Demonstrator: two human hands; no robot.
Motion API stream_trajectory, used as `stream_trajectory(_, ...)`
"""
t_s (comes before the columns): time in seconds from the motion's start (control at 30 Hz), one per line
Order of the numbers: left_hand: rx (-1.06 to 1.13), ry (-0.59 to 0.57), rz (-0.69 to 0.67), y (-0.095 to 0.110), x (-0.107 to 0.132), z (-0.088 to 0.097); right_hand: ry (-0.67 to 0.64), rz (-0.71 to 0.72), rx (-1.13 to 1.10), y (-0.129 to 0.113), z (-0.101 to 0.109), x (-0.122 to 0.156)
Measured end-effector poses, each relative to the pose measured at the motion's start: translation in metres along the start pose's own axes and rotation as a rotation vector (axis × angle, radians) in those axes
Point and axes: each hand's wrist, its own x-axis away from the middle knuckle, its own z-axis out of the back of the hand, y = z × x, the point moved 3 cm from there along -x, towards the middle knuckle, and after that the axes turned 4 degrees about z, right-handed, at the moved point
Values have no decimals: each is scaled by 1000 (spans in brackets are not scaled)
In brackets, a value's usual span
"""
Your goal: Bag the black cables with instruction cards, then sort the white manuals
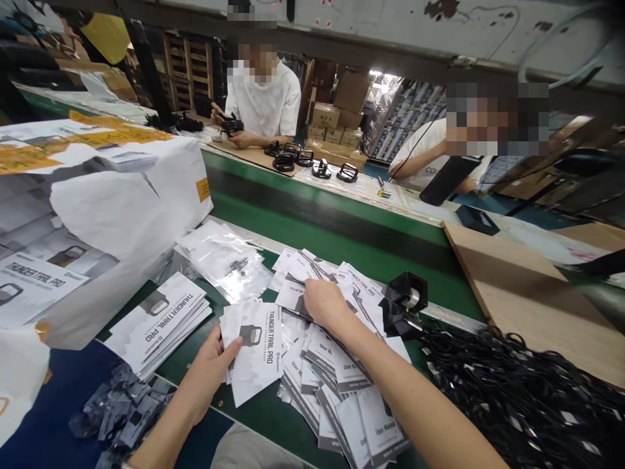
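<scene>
My left hand [209, 361] grips a small fanned stack of white printed leaflets [258, 381], thumb on top; they read "Thunder Trail Pro" and show a speaker. My right hand [326, 303] is closed over a heap of booklets, fingertips down at a grey-and-white booklet [291, 297]; what it pinches is hidden. Below my right forearm lie several user manuals [381, 423], overlapping. Left of my left hand rests another stack of leaflets [163, 319]. Clear plastic bags [227, 260] lie behind the held stack.
A torn white sack [180, 176] with more leaflets stands at left. Small packaged parts [129, 407] lie below it. A black tape dispenser [407, 299] and a mass of black cables [517, 404] are at right. Two people sit beyond the green belt [312, 208], near black devices [321, 169].
</scene>
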Motion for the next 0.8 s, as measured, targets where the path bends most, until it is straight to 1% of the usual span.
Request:
stream_trajectory(0.07,1,-44,2,1,0,1,38,69,-52,7,20,5)
stream_trajectory(0.1,-10,-66,16,1,-1,2,25,153,-114,9,28,7)
stream_trajectory(0.13,-22,-75,35,2,-1,3,-25,275,-196,8,34,10)
stream_trajectory(0.17,-28,-73,58,2,-2,5,-102,419,-279,4,35,12)
stream_trajectory(0.2,-28,-71,84,2,-3,6,-183,558,-344,-3,33,15)
stream_trajectory(0.23,-26,-75,107,2,-3,6,-244,664,-369,-12,28,17)
stream_trajectory(0.27,-29,-84,120,3,-3,5,-273,727,-347,-22,20,17)
stream_trajectory(0.3,-47,-100,121,3,-3,4,-240,732,-277,-32,11,15)
stream_trajectory(0.37,-132,-138,93,4,-3,0,-137,693,-136,-51,-4,11)
stream_trajectory(0.4,-187,-141,66,4,-3,-1,-59,680,-94,-56,-8,10)
stream_trajectory(0.43,-236,-134,37,5,-3,-2,13,627,-69,-56,-7,11)
stream_trajectory(0.47,-272,-123,22,5,-3,-3,73,542,-67,-51,-3,13)
stream_trajectory(0.53,-307,-94,29,4,-5,-1,139,276,-95,-24,11,23)
stream_trajectory(0.57,-316,-75,43,3,-6,0,134,141,-117,-5,18,30)
stream_trajectory(0.6,-321,-60,58,3,-8,2,128,40,-123,12,24,39)
stream_trajectory(0.63,-322,-54,71,2,-9,3,103,-31,-124,28,27,47)
stream_trajectory(0.7,-312,-50,74,1,-11,5,43,-100,-131,49,27,62)
stream_trajectory(0.73,-297,-50,77,1,-11,5,3,-111,-127,53,23,67)
stream_trajectory(0.8,-255,-41,84,0,-11,5,-73,-102,-104,51,9,74)
